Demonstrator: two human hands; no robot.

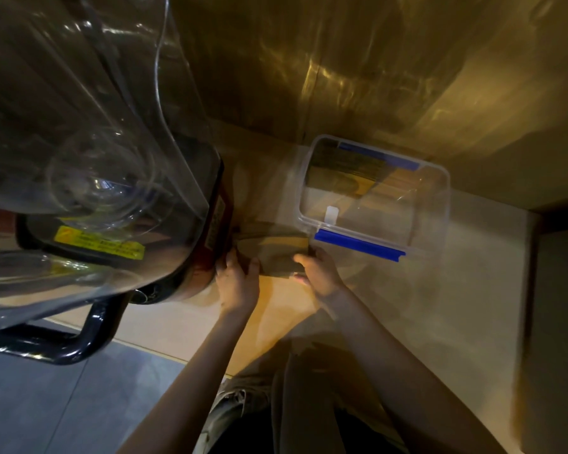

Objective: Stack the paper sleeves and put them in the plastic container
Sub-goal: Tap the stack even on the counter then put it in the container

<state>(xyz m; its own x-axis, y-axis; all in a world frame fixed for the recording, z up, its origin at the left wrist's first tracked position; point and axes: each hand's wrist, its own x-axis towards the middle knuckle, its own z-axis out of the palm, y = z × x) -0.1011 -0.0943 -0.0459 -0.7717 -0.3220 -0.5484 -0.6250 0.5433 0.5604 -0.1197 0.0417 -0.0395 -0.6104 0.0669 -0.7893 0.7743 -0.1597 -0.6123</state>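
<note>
Left hand [236, 273] and right hand [318, 271] pinched paper sleeves [276, 257] together near plastic container [374, 198]. Risk: dim light, loose stack fanning, edges snagging container rim.

Paper sleeves [277, 253]: blurred and dim, count indeterminable; lower edges covered by left hand [238, 280] and right hand [318, 273]. Plastic container [374, 194] contents indistinct through its clear wall. Yellow label [99, 245] text illegible.
</note>
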